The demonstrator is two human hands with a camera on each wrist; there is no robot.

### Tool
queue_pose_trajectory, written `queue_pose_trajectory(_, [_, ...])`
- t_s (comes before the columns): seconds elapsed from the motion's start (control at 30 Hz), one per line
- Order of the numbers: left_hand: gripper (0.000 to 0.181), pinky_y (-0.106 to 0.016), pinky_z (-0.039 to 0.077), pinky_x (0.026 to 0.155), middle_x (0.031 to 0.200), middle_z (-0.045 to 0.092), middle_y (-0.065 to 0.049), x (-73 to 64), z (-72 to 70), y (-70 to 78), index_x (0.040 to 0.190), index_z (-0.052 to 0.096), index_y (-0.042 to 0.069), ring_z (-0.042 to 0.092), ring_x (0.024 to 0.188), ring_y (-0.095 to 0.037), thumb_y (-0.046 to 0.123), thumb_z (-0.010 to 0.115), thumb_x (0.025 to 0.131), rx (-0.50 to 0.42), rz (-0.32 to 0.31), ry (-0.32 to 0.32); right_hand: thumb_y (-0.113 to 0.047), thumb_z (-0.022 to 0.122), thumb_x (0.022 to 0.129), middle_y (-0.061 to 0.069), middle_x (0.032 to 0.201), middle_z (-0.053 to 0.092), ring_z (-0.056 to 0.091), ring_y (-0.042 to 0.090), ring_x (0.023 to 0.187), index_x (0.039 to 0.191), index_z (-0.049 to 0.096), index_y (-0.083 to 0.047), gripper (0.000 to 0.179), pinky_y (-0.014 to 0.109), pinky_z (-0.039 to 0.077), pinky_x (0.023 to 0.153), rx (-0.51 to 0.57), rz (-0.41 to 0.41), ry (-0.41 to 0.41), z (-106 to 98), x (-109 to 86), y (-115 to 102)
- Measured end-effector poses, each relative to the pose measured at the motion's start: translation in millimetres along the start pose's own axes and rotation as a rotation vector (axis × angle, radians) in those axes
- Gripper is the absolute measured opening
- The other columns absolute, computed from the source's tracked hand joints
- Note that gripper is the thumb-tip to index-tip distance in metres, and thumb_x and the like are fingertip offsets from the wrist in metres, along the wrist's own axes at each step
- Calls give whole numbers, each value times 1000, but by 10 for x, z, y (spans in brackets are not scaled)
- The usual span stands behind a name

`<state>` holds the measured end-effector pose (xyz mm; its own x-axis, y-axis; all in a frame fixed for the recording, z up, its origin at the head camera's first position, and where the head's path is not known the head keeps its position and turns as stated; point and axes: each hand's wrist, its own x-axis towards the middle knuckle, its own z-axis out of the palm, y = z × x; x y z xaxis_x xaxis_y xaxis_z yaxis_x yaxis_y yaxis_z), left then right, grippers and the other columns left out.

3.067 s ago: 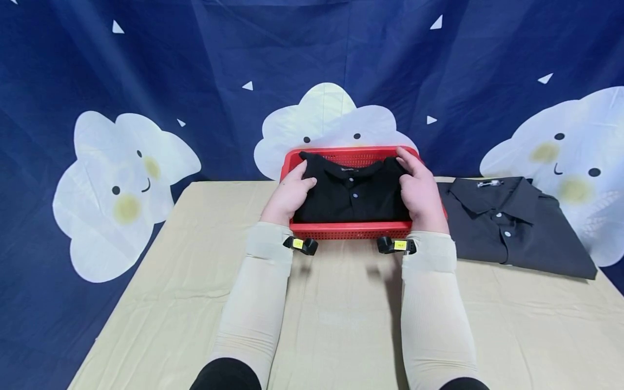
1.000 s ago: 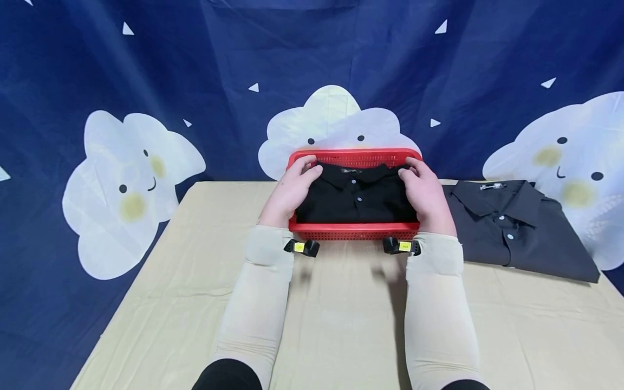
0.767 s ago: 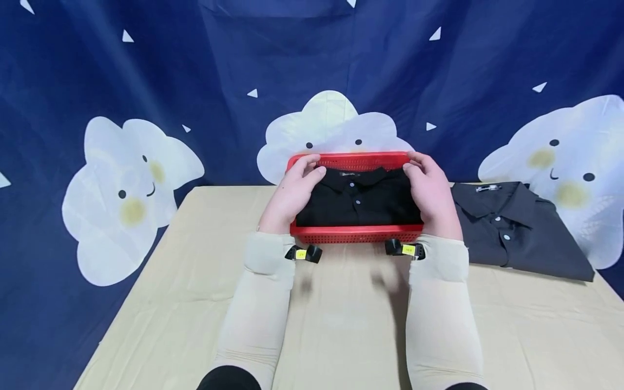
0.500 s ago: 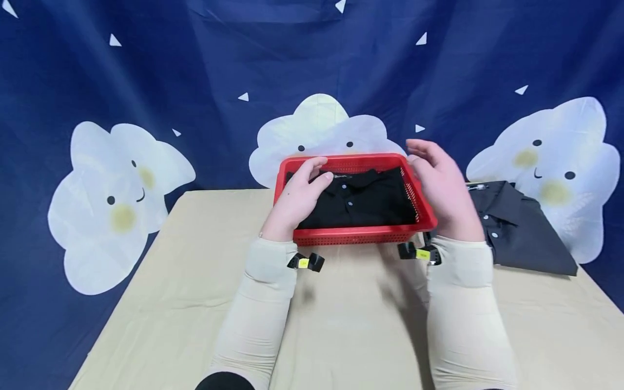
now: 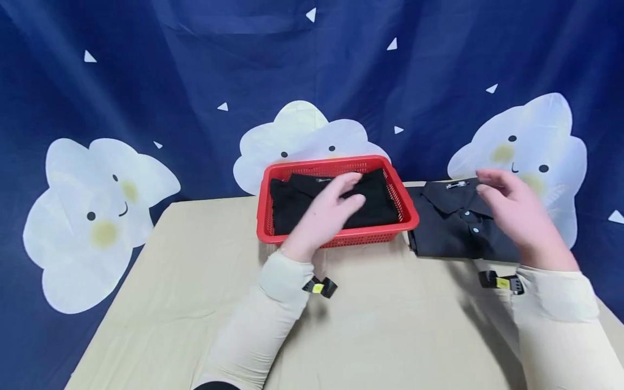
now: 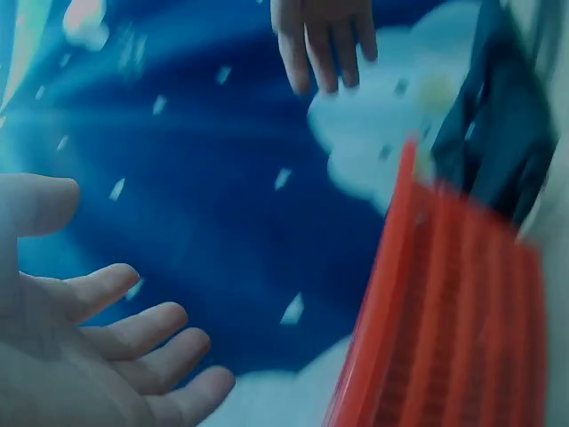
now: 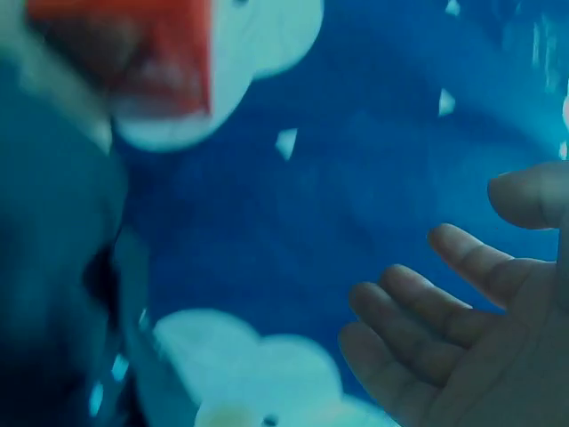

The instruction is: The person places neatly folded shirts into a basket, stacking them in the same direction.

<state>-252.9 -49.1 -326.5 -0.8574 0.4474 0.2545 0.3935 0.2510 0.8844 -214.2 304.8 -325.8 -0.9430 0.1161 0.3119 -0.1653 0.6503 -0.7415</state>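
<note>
A red plastic basket with perforated walls stands on the table, and a folded black shirt lies inside it. My left hand hovers over the basket's front side with its fingers spread and nothing held; the left wrist view shows that hand above the red rim. Farther right, my right hand is over a folded dark grey shirt, its fingers loosely extended. That shirt has a collar with a small clip-like piece and white buttons. In the right wrist view the right palm holds nothing.
The table has a beige cover. Behind it hangs a dark blue curtain with white clouds and small triangles. The grey shirt lies close to the basket's right side.
Both hands have let go of the black shirt's sides in the basket. The right hand has moved right over the grey shirt; the left hand has shifted right across the basket.
</note>
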Motion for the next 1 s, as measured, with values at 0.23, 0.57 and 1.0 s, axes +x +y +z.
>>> queue_pose_trajectory(0.23, [57,-23,39,108,151,48,3,89,684,102,154,43,17,48,133,-9,34,59,103,-61,-46,-294,-15,45,106,-31,105,56,53,-10,96,125,55,-35,29,5,41,75,171,76,9,-280,-34,467])
queue_pose_trajectory(0.57, [56,-29,39,110,152,42,19,78,1355,69,154,40,37,42,136,-2,41,59,102,-41,-200,-328,-9,46,103,-36,85,58,54,-14,81,104,55,-40,32,4,43,63,240,205,151,-517,-25,794])
queue_pose_trajectory(1.0, [66,-40,41,110,154,42,15,323,1938,-144,157,38,29,41,139,-9,39,65,97,53,-457,-37,-25,41,104,-38,87,44,44,-14,76,139,46,8,49,13,41,61,-20,329,-42,-665,-50,1317])
